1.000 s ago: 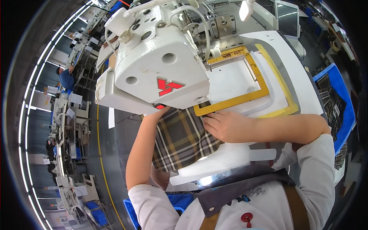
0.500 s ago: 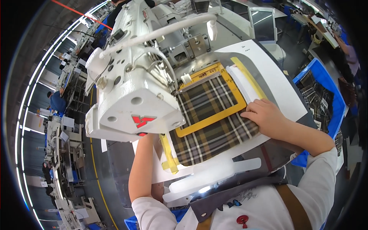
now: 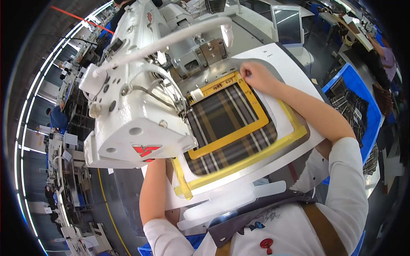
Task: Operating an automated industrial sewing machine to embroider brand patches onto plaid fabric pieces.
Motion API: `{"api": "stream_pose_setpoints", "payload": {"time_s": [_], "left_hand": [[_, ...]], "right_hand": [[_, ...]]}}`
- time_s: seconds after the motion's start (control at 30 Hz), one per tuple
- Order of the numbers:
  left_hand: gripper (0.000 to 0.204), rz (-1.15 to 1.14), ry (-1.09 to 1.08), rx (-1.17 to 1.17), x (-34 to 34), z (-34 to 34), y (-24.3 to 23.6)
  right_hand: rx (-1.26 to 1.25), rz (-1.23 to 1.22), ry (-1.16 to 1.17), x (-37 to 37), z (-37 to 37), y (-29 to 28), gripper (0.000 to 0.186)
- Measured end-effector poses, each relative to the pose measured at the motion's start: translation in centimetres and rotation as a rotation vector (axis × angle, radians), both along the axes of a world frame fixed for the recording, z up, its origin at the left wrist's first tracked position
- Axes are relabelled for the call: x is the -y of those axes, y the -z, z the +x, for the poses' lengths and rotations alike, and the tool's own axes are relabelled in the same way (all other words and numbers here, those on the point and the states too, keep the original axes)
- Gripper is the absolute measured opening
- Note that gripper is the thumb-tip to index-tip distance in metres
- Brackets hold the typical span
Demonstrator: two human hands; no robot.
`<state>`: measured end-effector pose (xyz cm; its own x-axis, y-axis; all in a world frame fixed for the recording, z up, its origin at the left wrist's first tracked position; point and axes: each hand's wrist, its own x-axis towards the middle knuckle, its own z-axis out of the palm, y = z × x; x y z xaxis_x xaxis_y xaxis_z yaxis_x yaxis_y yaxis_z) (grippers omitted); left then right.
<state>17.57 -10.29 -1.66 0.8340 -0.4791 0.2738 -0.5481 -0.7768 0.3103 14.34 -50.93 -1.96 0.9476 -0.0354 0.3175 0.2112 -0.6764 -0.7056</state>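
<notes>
A yellow rectangular frame (image 3: 228, 140) lies over dark plaid fabric (image 3: 218, 115) beneath the head of a white industrial sewing machine (image 3: 139, 115). The fabric has a rounded front right corner and rests on a white sheet bordered with yellow tape (image 3: 239, 168). My right hand (image 3: 257, 77) is at the frame's far right corner, its fingers curled together; whether anything is pinched in them is hidden. My left forearm (image 3: 153, 187) reaches up behind the machine head, which covers that hand and its fingers.
A blue bin (image 3: 373, 111) with more plaid pieces stands at the right. A screen (image 3: 288, 26) is behind the table. The machine's white tube (image 3: 171, 40) arches above the work. Frosted strips (image 3: 232, 200) lie along the near edge. Other workstations line the left.
My right hand has moved from the fabric's front right edge up to the frame's far right corner. The fabric's front edge has drawn back, showing the yellow tape along the front and right.
</notes>
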Motion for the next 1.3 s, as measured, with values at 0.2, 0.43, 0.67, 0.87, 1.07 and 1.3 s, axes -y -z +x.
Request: {"api": "stream_pose_setpoints", "payload": {"time_s": [0.2, 0.43, 0.67, 0.87, 1.07, 1.3], "left_hand": [[0.026, 0.047, -0.075, 0.052, -2.0, -0.1, 1.2], [0.017, -0.128, 0.111, -0.04, -1.5, -7.8, -0.8], [0.056, 0.071, 0.431, -0.045, 2.0, -13.0, -3.0], [0.057, 0.089, 0.423, -0.022, 1.6, -13.4, -2.5], [0.048, 0.139, 0.451, -0.007, 2.3, -13.2, -2.6], [0.039, 0.138, 0.43, 0.052, 1.4, -13.4, -2.3]], "right_hand": [[0.09, 0.172, 0.087, -0.7, 1.6, 0.7, 0.015], [0.218, -0.223, -0.225, -1.8, -15.2, -1.3, 0.015], [0.187, -0.561, -0.31, -5.6, -18.2, -2.2, 0.036], [0.181, -0.572, -0.304, -6.0, -18.3, -1.9, 0.037], [0.2, -0.554, -0.261, -5.8, -19.1, -0.9, 0.04], [0.37, -0.525, -0.229, -5.2, -18.9, -0.4, 0.035]]}}
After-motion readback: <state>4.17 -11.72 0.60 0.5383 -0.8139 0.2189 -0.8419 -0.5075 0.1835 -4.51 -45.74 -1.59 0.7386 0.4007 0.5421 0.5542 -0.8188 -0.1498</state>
